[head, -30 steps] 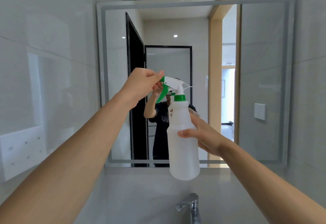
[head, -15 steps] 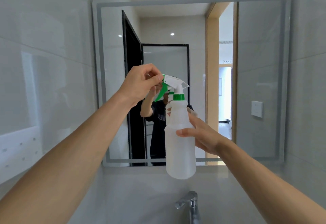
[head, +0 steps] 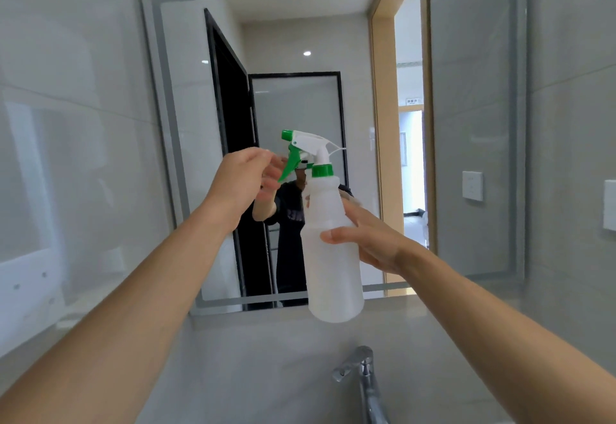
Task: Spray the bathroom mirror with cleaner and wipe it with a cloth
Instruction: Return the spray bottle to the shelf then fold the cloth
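I hold a translucent white spray bottle (head: 330, 273) with a green-and-white trigger head upright in front of the wall mirror (head: 466, 123). My right hand (head: 370, 240) grips the bottle's body from the right, thumb across the front. My left hand (head: 240, 180) hovers just left of the green trigger, its fingers loosely curled with the tips at the trigger and off the nozzle. The nozzle points left and up. No cloth is in view. The mirror reflects a person in a dark shirt behind the bottle.
A chrome faucet (head: 363, 377) rises at the bottom centre, below the bottle. Glossy grey tiled walls flank the mirror. A white wall switch (head: 610, 205) sits at the right edge, and a white panel (head: 23, 283) is on the left wall.
My left hand has let go of the green nozzle tip and dropped beside the trigger. The view has tilted so the mirror sits higher and the faucet shows more.
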Tool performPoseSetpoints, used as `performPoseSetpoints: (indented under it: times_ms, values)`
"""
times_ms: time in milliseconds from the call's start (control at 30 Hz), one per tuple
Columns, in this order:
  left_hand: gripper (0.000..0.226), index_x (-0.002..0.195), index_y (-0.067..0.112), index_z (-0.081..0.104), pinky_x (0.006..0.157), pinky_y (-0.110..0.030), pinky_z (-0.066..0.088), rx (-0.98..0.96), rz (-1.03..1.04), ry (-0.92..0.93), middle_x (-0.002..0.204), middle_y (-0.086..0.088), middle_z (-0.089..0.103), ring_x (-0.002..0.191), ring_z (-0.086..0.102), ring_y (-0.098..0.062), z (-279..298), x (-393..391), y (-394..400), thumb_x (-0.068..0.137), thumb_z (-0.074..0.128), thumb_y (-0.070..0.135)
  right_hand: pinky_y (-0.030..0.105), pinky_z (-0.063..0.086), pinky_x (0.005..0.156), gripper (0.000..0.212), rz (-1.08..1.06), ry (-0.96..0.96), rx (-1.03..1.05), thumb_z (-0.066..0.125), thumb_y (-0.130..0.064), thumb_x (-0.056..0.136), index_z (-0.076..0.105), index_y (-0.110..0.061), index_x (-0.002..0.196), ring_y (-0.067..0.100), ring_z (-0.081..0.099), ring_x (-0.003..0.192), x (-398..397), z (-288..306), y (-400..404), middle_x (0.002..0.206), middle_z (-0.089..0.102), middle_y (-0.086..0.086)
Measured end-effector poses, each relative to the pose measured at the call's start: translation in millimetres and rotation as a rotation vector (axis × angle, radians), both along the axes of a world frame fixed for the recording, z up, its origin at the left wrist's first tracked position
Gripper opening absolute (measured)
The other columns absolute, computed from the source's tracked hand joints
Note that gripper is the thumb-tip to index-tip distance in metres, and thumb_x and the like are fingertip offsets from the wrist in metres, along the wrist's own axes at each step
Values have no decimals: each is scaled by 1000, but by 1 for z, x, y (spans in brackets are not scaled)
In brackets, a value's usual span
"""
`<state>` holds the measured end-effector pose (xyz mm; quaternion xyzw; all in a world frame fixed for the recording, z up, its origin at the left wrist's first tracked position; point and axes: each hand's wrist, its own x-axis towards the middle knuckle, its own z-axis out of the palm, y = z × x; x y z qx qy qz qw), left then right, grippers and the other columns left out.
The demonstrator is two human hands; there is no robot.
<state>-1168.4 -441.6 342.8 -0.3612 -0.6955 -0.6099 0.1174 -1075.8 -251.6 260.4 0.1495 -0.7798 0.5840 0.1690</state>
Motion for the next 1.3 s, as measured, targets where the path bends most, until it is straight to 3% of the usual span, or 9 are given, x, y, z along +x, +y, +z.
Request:
performPoseSetpoints:
  times_ms: [100,200,300,400,533,733,900,1133,1300]
  values:
    - [19,102,8,70,78,-43,60,-205,-46,-244,99,-17,72,85,70,-26,-26,-2,-5,99,51,12,43,56,97,55,-33,1,-39,72,-18,79,54,-38,126,26,64,115,-5,-1,-1,123,65,7]
    - [25,117,12,66,88,-50,58,-374,-158,-410,107,-14,72,101,69,-28,-58,2,-5,101,49,18,47,55,99,63,-78,4,-59,73,-20,78,50,-31,135,27,64,116,-12,-5,-2,125,64,9]
    - [32,125,28,62,98,-55,51,-370,-336,-480,115,-4,72,112,65,-22,-87,8,-6,99,47,18,49,54,99,63,-105,8,-67,74,-24,77,50,-32,135,28,64,116,-18,-11,-5,126,63,10]
    - [48,135,37,48,103,-49,48,-358,-389,-443,120,5,69,116,61,-13,-109,10,-7,94,57,15,50,55,98,58,-113,11,-72,75,-24,76,54,-41,127,27,64,115,-23,-18,-9,123,65,5]
    - [68,136,34,42,96,-41,54,-372,-208,-279,117,8,66,108,65,-12,-129,17,-4,80,80,35,53,53,99,58,-112,5,-101,77,-22,76,54,-41,126,25,65,113,-32,-34,-18,115,67,-1]
    - [70,125,26,41,72,-24,51,-311,124,-183,115,10,62,101,60,-9,-154,43,3,73,85,41,53,52,101,60,-34,8,-94,79,-20,77,55,-29,132,23,67,112,-33,-54,-33,117,69,6]
    - [67,115,26,46,71,-27,51,-204,315,-236,107,11,64,98,63,-11,-173,78,1,66,90,37,50,51,103,61,106,-47,-65,80,-16,77,55,-23,132,23,68,113,-18,-72,-37,120,70,7]
    - [64,109,27,54,75,-30,54,-130,538,-278,104,9,68,95,66,-11,-183,134,-24,59,93,37,53,52,100,69,265,-73,-47,86,-29,67,54,-26,128,23,68,112,10,-79,-64,119,69,6]
    - [67,109,29,55,77,-31,56,-53,648,-296,104,8,69,93,68,-10,-189,175,-55,56,94,36,46,54,99,70,413,-86,-55,85,-27,70,49,-26,131,19,68,112,40,-80,-97,122,67,2]
